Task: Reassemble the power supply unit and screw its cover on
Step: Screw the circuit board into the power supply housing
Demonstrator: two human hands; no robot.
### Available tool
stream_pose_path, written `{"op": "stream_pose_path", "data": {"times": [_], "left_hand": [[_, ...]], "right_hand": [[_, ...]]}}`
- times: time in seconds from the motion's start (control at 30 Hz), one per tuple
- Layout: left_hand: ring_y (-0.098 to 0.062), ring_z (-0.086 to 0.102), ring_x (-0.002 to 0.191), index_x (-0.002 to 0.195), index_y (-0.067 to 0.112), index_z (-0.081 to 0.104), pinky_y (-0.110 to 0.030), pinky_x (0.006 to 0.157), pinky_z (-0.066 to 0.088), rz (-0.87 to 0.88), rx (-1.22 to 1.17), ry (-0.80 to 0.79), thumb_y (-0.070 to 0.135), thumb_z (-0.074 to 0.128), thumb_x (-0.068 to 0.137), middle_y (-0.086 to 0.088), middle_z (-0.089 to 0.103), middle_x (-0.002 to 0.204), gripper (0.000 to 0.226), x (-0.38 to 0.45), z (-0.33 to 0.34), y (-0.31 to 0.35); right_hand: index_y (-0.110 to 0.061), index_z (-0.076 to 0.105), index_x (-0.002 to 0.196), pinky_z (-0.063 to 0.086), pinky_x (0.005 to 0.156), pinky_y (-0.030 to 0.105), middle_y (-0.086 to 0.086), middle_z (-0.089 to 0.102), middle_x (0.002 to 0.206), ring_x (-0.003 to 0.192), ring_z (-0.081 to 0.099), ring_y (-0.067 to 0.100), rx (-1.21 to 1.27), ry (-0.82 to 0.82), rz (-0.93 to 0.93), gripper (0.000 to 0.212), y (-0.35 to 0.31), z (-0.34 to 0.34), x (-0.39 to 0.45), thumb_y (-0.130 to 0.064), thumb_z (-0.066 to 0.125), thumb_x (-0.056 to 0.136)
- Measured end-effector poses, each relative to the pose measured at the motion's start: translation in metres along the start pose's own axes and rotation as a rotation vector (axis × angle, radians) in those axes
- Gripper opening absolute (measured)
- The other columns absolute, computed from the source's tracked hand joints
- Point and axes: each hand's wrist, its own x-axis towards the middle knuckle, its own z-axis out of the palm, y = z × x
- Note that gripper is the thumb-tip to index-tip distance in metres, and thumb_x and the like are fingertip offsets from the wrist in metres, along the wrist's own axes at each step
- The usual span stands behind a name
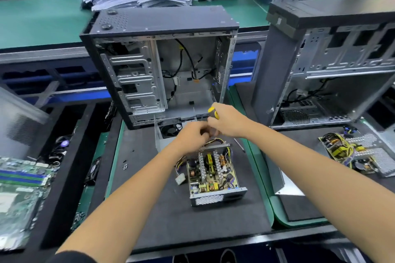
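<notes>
The open power supply unit (214, 175) lies on the black mat with its circuit board, heat sinks and yellow coils exposed. Its cover (163, 134), a grey metal shell with a fan, stands just behind it. My right hand (229, 121) grips a screwdriver with a yellow and black handle (213, 111) above the unit's far end. Beside it my left hand (193, 136) has its fingers curled at the screwdriver's lower part; what they pinch is hidden. A bundle of coloured wires (181, 163) with a white plug comes out of the unit's left side.
An open computer case (158, 66) stands behind the mat, another case (333, 66) at the right. A second bare supply board (354, 153) lies at the right. Loose screws (125, 166) sit on the mat at left. A motherboard (19, 186) lies at far left.
</notes>
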Motion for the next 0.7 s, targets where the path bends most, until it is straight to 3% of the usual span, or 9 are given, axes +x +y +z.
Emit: {"op": "stream_pose_path", "data": {"times": [0.07, 0.13, 0.3, 0.47, 0.7], "left_hand": [[-0.014, 0.054, 0.080, 0.085, 0.015, 0.066, -0.024, 0.067, 0.038, -0.050, 0.058, 0.056, 0.003, 0.052, 0.084, 0.004, 0.063, 0.084, 0.018, -0.005, -0.008, -0.018], [-0.011, 0.052, 0.080, 0.090, 0.014, 0.068, -0.022, 0.070, 0.037, -0.091, 0.089, 0.077, 0.004, 0.052, 0.086, 0.005, 0.061, 0.087, 0.020, -0.012, -0.013, -0.036], [-0.008, 0.051, 0.073, 0.093, 0.012, 0.067, -0.006, 0.059, 0.035, -0.119, 0.059, 0.074, 0.003, 0.050, 0.086, 0.003, 0.063, 0.088, 0.020, -0.026, -0.016, -0.066], [-0.003, 0.052, 0.068, 0.085, 0.021, 0.064, -0.022, 0.065, 0.040, -0.154, 0.085, 0.069, 0.006, 0.051, 0.083, 0.009, 0.061, 0.083, 0.020, -0.031, -0.017, -0.083], [-0.004, 0.051, 0.064, 0.084, 0.023, 0.060, -0.021, 0.060, 0.040, -0.156, 0.107, 0.010, 0.005, 0.050, 0.084, 0.007, 0.061, 0.081, 0.021, -0.031, -0.020, -0.089]], "right_hand": [[-0.013, 0.044, 0.088, 0.038, 0.062, 0.035, 0.004, 0.049, 0.080, 0.076, 0.048, 0.026, -0.176, -0.111, -0.030, 0.008, -0.001, 0.008, 0.009, -0.007, 0.050, 0.090], [-0.012, 0.048, 0.084, 0.037, 0.063, 0.035, 0.003, 0.046, 0.080, 0.079, 0.048, 0.027, -0.313, -0.219, -0.061, 0.010, -0.001, 0.022, 0.014, -0.003, 0.053, 0.085], [-0.011, 0.046, 0.069, 0.035, 0.057, 0.032, 0.009, 0.049, 0.073, 0.071, 0.053, 0.031, -0.492, -0.289, -0.107, 0.029, 0.002, 0.055, 0.025, -0.022, 0.069, 0.082], [-0.017, 0.055, 0.075, 0.039, 0.062, 0.030, 0.001, 0.051, 0.077, 0.079, 0.057, 0.028, -0.518, -0.372, -0.100, 0.024, 0.002, 0.063, 0.033, -0.033, 0.072, 0.081], [-0.020, 0.051, 0.073, 0.035, 0.063, 0.030, 0.002, 0.046, 0.078, 0.074, 0.049, 0.027, -0.622, -0.215, -0.166, 0.015, 0.000, 0.073, 0.032, -0.022, 0.062, 0.083]]}}
